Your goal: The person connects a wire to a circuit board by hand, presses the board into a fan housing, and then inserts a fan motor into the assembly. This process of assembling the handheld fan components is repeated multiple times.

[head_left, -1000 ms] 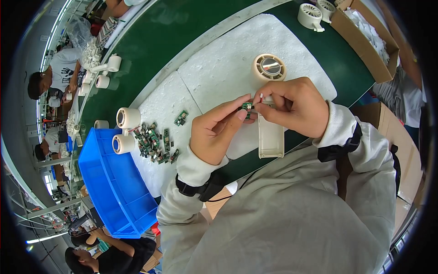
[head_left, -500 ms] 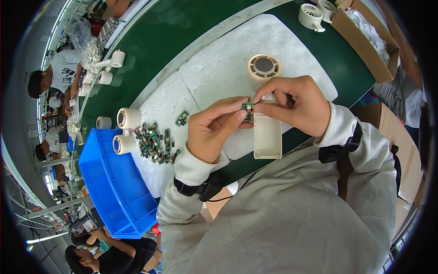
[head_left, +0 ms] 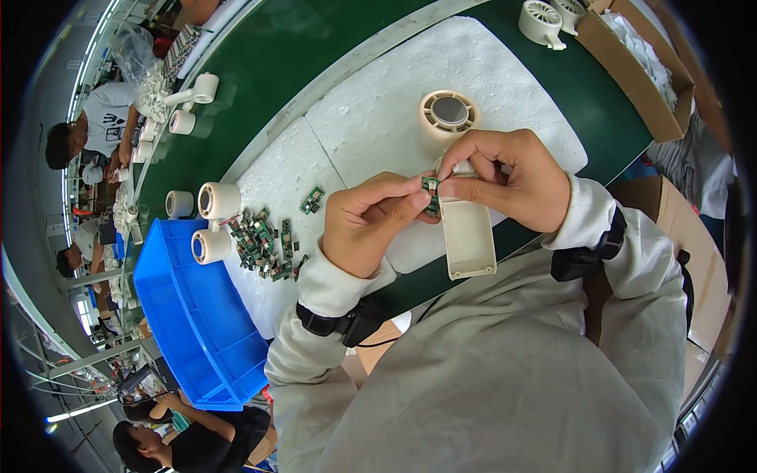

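My left hand (head_left: 364, 222) pinches a small green circuit board (head_left: 430, 186) between thumb and fingertips. Right beside it, my right hand (head_left: 514, 178) has thumb and forefinger closed at the board's edge. What those fingers grip is too small to make out. Beneath my right hand runs a cream handheld fan: its round head (head_left: 449, 114) with a grey disc lies beyond the fingers, and its hollow, open handle (head_left: 470, 243) points toward me. My hand covers the part between head and handle.
White foam sheets (head_left: 371, 87) cover the green table (head_left: 300, 47). A pile of circuit boards (head_left: 259, 240) lies at left, with a single board (head_left: 312, 200) apart. Cream fan heads (head_left: 219, 201) stand beside a blue bin (head_left: 197, 315). A cardboard box (head_left: 643, 71) sits far right. Co-workers are at left.
The fan has turned slightly: its head shifted left and its handle end swung right. The circuit board has tilted a little between my fingers. Both hands stay nearly in place.
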Motion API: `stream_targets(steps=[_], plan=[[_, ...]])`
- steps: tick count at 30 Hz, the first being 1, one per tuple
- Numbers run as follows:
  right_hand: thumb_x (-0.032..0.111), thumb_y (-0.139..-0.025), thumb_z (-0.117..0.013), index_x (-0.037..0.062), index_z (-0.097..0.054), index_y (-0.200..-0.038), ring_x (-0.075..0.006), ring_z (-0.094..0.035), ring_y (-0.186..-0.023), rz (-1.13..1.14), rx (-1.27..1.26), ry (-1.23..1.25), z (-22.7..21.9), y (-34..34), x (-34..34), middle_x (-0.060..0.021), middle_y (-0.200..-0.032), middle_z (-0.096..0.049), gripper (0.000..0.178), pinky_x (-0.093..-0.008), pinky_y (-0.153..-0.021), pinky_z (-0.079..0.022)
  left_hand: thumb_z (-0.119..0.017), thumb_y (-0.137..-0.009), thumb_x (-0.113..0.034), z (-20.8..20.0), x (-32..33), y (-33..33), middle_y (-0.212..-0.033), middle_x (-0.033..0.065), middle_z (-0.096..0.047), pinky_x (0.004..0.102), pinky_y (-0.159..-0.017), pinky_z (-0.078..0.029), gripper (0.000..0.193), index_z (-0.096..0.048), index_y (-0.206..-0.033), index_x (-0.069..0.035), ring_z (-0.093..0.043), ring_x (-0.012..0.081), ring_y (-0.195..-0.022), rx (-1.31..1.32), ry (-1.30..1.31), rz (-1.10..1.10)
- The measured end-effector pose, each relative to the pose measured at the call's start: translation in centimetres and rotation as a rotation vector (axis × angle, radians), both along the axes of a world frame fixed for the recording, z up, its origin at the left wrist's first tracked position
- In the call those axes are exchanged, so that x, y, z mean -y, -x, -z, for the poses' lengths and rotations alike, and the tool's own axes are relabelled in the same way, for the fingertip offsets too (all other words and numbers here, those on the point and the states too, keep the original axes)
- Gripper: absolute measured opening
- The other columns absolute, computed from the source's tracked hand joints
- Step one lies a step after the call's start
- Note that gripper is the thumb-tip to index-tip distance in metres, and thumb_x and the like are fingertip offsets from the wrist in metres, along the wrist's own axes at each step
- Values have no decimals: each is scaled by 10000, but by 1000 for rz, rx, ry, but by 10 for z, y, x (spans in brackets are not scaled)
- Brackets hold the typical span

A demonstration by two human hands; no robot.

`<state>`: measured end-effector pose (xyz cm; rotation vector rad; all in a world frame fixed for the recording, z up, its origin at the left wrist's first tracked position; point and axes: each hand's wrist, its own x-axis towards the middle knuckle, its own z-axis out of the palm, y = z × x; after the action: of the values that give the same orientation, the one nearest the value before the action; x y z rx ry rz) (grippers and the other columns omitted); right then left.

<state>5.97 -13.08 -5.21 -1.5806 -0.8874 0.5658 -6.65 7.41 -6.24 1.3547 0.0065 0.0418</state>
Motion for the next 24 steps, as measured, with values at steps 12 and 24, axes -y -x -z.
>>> stream_targets(steps=[12, 24], plan=[[97, -915, -775, 79, -755, -1069, -38, -307, -541, 57, 46, 18, 8, -2, -4, 61, -565, -353, 157, -260, -522, -268, -691, -976, -5, -9, 6, -4, -1085, 120, -695, 306, -903, -582, 273, -632, -1237, 50, -710, 186, -989, -124, -72, -90], [83, -955, -715, 64, -752, -1083, -48, -325, -529, 56, 125, -3, 15, 0, -6, 41, -558, -400, 134, -266, -510, -274, -745, -928, -67, -19, 18, -8, -750, 39, -672, 275, -581, -504, 146, -639, -1009, -8, -661, 112, -656, -268, -593, -142]])
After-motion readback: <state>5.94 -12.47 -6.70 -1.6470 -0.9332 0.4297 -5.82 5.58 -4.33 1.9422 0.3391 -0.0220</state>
